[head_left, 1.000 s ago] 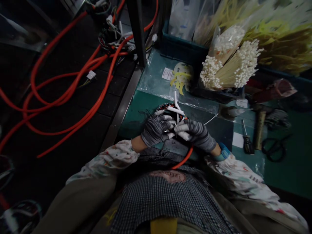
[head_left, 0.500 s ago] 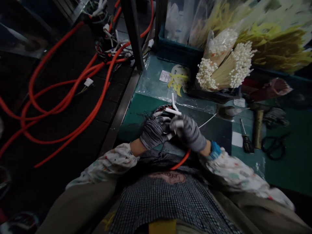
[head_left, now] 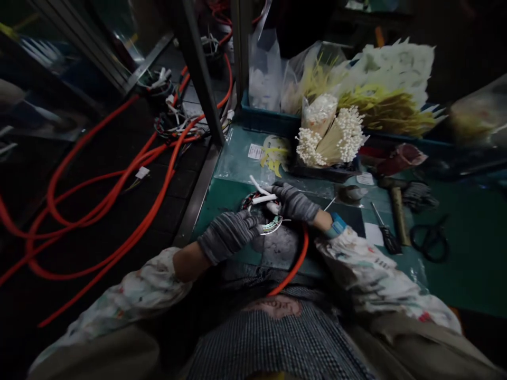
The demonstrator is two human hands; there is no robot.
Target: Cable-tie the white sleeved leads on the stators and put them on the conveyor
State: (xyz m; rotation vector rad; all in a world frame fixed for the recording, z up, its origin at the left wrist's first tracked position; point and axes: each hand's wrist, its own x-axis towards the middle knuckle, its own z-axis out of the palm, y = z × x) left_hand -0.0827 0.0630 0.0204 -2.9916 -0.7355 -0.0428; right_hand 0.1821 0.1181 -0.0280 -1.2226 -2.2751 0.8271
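A ring-shaped bundle of coloured wires (head_left: pixel 271 228), with a pale green and white inner edge, rests on the green mat in front of me. Two white sleeves (head_left: pixel 263 199) stick out across its top. My left hand (head_left: pixel 229 235), in a grey striped glove, closes its fingers on the ring's near left edge. On the right, my gloved right hand (head_left: pixel 296 203) curls over the far right side of the ring, by the sleeve ends; its fingertips are partly hidden among the wires. An orange cable (head_left: pixel 301 256) curves from under my right hand towards my lap.
Orange cables (head_left: pixel 158 179) with loose wire ends lie left of the metal table edge. Bundled white-tipped sticks (head_left: pixel 332 137) stand at the back. To the right lie a screwdriver (head_left: pixel 386 229), a hammer (head_left: pixel 400 214) and black scissors (head_left: pixel 430 237). A blue bin (head_left: pixel 273 121) holds bags.
My hands have moved apart, left hand down and left, right hand up beside the sleeves, uncovering more of the wire ring. The view has tilted up and shifted slightly right.
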